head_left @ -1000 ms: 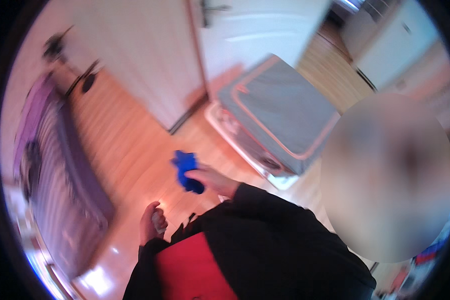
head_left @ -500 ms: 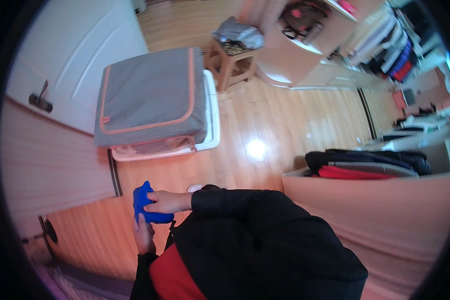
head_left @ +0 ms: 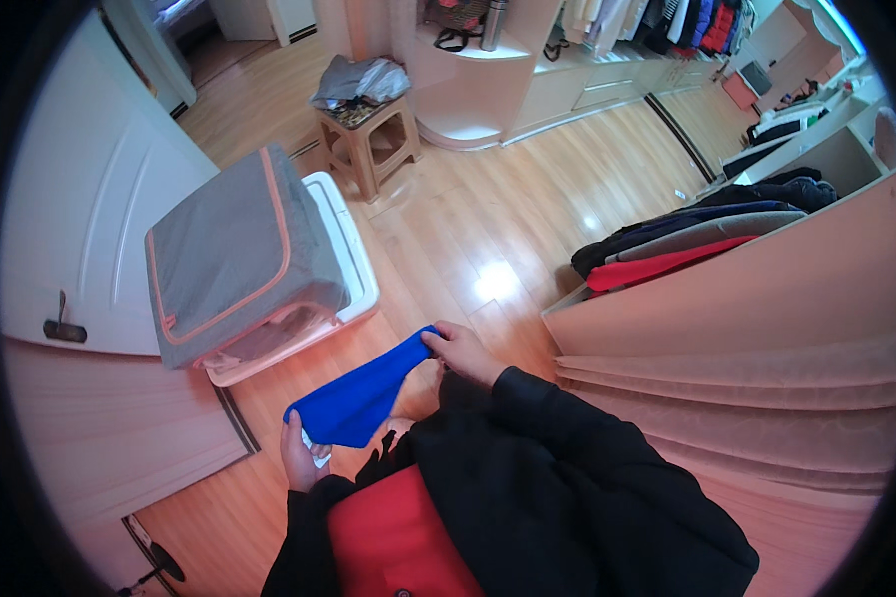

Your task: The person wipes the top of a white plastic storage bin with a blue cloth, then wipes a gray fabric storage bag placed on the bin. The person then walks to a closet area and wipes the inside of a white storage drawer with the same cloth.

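Note:
A small bright blue cloth (head_left: 358,393) is stretched between my two hands, slanting up from left to right in front of my body. Its lower left corner is pinched by my left hand (head_left: 299,456), where a small white patch, perhaps a label, shows by the fingers. At the upper right end, the thumb and fingers of my right hand (head_left: 464,352) are closed on the cloth's edge. The middle of the cloth sags slightly above the wooden floor, and I cannot tell exactly what kind of item it is.
A grey fabric storage box (head_left: 219,249) with pink trim rests on a white lidded bin (head_left: 360,261) by the white door (head_left: 100,189). Beyond is a stool (head_left: 370,149) bearing bags. To the right, an open cabinet (head_left: 707,298) holds folded clothes; garments hang farther back.
The cloth was bunched up with both hands close together; now it is spread out, my right hand having moved right and up. The view has shifted too.

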The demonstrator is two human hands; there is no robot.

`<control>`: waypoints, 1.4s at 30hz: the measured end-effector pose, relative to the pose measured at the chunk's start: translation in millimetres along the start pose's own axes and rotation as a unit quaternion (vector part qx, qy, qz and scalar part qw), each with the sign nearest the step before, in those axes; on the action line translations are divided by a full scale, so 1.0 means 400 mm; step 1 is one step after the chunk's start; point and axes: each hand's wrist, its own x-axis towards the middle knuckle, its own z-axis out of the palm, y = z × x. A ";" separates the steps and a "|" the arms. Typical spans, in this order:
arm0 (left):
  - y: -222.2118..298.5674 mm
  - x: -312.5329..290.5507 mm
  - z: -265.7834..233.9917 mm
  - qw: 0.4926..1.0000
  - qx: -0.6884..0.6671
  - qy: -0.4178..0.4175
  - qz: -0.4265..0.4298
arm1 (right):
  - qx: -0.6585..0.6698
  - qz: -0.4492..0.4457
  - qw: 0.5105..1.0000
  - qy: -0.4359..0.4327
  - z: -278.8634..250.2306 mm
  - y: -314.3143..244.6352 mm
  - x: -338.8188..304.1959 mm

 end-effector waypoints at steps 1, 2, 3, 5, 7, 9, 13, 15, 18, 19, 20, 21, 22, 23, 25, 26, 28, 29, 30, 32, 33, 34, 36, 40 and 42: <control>-0.006 0.015 0.034 0.999 0.003 -0.038 0.011 | 0.001 0.002 1.000 0.013 -0.046 0.025 0.010; -0.011 0.036 0.068 0.998 0.022 -0.049 0.020 | 0.020 0.010 0.999 0.045 -0.097 0.051 0.022; -0.015 0.060 0.102 0.999 0.031 -0.024 -0.001 | 0.051 0.028 0.996 0.073 -0.148 0.076 0.036; -0.025 0.125 0.179 0.999 0.024 -0.040 -0.014 | 0.094 0.049 0.989 0.099 -0.257 0.118 0.067; -0.065 0.196 0.277 0.997 0.029 0.036 -0.062 | 0.111 0.074 0.986 0.101 -0.379 0.149 0.089; -0.106 0.246 0.377 0.991 0.049 0.085 -0.096 | 0.131 0.069 0.985 0.087 -0.496 0.168 0.099; -0.158 0.348 0.603 0.979 0.145 0.096 -0.107 | 0.196 0.092 0.968 0.129 -0.660 0.148 0.133; -0.150 0.398 0.703 0.978 0.174 -0.068 -0.095 | 0.244 0.096 0.954 0.142 -0.714 0.120 0.163; -0.154 0.498 0.854 0.959 0.224 -0.123 -0.120 | 0.286 0.075 0.947 0.127 -0.775 0.078 0.215; -0.155 0.536 0.902 0.955 0.236 -0.126 -0.127 | 0.299 0.069 0.943 0.127 -0.797 0.069 0.236; -0.160 0.576 0.952 0.951 0.244 -0.139 -0.131 | 0.321 0.069 0.936 0.124 -0.821 0.063 0.255; -0.170 0.618 1.005 0.947 0.250 -0.152 -0.137 | 0.329 0.066 0.932 0.140 -0.851 0.060 0.273; -0.177 0.662 1.057 0.941 0.256 -0.174 -0.138 | 0.336 0.067 0.927 0.150 -0.882 0.060 0.292; -0.186 0.711 1.116 0.931 0.274 -0.181 -0.156 | 0.343 0.066 0.923 0.161 -0.915 0.060 0.312; -0.195 0.813 1.245 0.910 0.291 -0.236 -0.178 | 0.357 0.066 0.901 0.237 -0.993 0.061 0.344; -0.201 0.861 1.317 0.902 0.305 -0.238 -0.190 | 0.362 0.063 0.888 0.278 -1.031 0.058 0.360; -0.202 0.946 1.471 0.875 0.334 -0.290 -0.197 | 0.355 0.061 0.860 0.361 -1.100 0.053 0.385; -0.211 0.972 1.539 0.865 0.352 -0.293 -0.206 | 0.363 0.080 0.849 0.375 -1.125 0.051 0.390; -0.219 0.995 1.609 0.850 0.366 -0.321 -0.201 | 0.370 0.096 0.838 0.389 -1.153 0.049 0.396; -0.246 1.041 1.746 0.823 0.392 -0.349 -0.217 | 0.378 0.103 0.820 0.418 -1.195 0.047 0.402; -0.259 1.056 1.801 0.808 0.401 -0.367 -0.226 | 0.389 0.107 0.807 0.430 -1.210 0.046 0.401; -0.280 1.072 1.856 0.797 0.409 -0.375 -0.236 | 0.400 0.103 0.792 0.450 -1.224 0.049 0.401; -0.330 1.100 1.953 0.765 0.445 -0.379 -0.271 | 0.436 0.096 0.753 0.483 -1.244 0.061 0.396; -0.471 1.153 2.155 0.711 0.476 -0.420 -0.304 | 0.480 0.153 0.684 0.527 -1.294 0.118 0.397; -0.551 1.168 2.255 0.684 0.503 -0.438 -0.296 | 0.494 0.176 0.660 0.539 -1.342 0.157 0.410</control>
